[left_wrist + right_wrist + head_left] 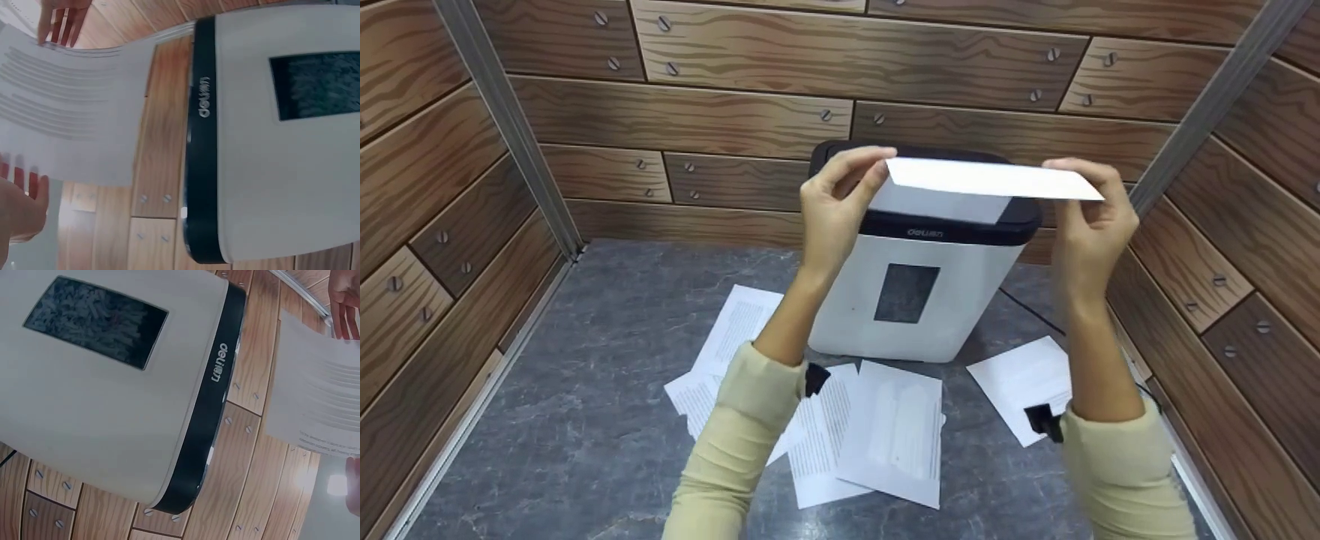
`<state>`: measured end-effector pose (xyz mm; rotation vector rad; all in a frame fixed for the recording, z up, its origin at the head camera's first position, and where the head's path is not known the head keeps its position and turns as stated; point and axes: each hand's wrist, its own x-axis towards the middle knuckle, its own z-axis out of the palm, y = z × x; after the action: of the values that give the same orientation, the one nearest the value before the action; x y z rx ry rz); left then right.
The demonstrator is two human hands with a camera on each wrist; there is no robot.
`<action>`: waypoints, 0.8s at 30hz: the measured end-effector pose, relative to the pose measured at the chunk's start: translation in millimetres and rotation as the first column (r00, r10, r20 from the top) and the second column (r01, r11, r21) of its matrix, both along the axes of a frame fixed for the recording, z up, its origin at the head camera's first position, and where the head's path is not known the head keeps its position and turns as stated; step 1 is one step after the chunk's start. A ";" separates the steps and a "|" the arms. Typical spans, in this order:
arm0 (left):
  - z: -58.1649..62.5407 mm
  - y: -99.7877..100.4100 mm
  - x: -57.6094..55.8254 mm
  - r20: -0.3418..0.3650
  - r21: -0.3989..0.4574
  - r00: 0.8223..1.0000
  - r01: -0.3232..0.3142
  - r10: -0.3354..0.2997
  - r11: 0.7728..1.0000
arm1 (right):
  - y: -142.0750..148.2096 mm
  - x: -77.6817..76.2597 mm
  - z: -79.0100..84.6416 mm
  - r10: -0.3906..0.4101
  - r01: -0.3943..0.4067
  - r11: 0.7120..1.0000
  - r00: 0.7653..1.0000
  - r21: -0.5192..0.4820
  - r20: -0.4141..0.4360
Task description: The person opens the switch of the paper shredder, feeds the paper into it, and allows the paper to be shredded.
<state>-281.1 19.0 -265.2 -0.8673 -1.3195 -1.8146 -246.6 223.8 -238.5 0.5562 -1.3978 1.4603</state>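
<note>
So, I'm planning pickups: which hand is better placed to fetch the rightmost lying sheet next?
Right hand, probably: nearer the lying sheet; the left hand is farther across. Both hold the raised paper.

In front of me I see a back wall [750, 67] of brown wood-grain planks, dotted with grey slotted screw heads [664, 24]. A left side wall [405, 157] and a right side wall [1271, 202] in the same plank pattern flank me. A straight grey metal post [499, 112] marks each back corner. Below me spreads a mottled dark-grey flat surface [547, 420], a pale metal strip [487, 397] edging its left side.
</note>
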 end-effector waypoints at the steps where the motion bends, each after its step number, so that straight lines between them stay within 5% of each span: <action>1: 0.0 0.3 -5.3 -0.009 0.003 1.000 0.003 -0.003 1.000 | 0.1 -3.7 0.8 0.000 0.000 1.000 1.000 0.004 -0.009; 8: -15.1 2.4 -36.8 -0.041 0.052 0.998 0.046 -0.044 0.998 | 5.6 -31.7 -9.9 0.061 -0.060 0.996 0.998 0.071 -0.012; 13: -31.0 4.4 -51.5 0.000 0.070 0.999 0.053 -0.053 0.996 | 10.2 -46.6 -24.7 0.108 -0.109 0.990 0.994 0.093 0.019; 20: -37.6 4.8 -56.6 0.096 0.057 0.995 0.026 -0.031 0.998 | 12.5 -55.1 -33.7 0.121 -0.126 0.988 0.991 0.091 0.064; 24: -30.8 3.8 -47.1 0.137 0.028 0.991 -0.010 0.006 1.000 | 12.8 -57.3 -35.0 0.120 -0.128 0.988 0.989 0.086 0.086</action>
<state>-328.2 22.8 -296.0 -0.7320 -1.3757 -1.9111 -303.9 236.5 -273.6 0.6580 -1.5225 1.5382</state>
